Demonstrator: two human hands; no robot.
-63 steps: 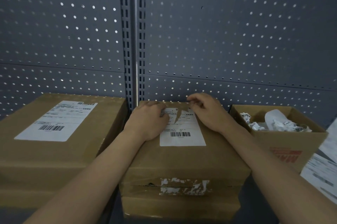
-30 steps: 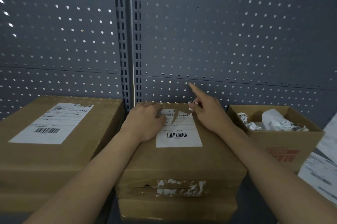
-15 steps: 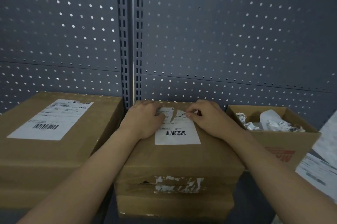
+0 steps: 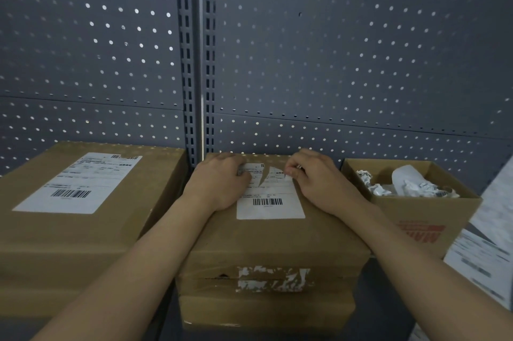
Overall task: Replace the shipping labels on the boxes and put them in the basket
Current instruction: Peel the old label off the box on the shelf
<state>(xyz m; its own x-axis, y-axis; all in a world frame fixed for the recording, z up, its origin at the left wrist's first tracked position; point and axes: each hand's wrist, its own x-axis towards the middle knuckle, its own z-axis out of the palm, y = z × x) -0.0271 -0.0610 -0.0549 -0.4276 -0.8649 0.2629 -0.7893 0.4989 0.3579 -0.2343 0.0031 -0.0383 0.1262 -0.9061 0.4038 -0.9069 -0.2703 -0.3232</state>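
White label (image 4: pixel 270 202) (torn at top edge): right fingers (image 4: pixel 291 171) pinch it; left hand (image 4: pixel 219 182) atop, grip unclear.

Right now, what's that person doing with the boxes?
A person is peeling the old label off the middle box. The left hand rests on the label's left side, while the right hand pinches its torn top corner. The label is ripped at the top but mostly stuck down. The left box has a whole label, and the open box on the right holds crumpled paper.
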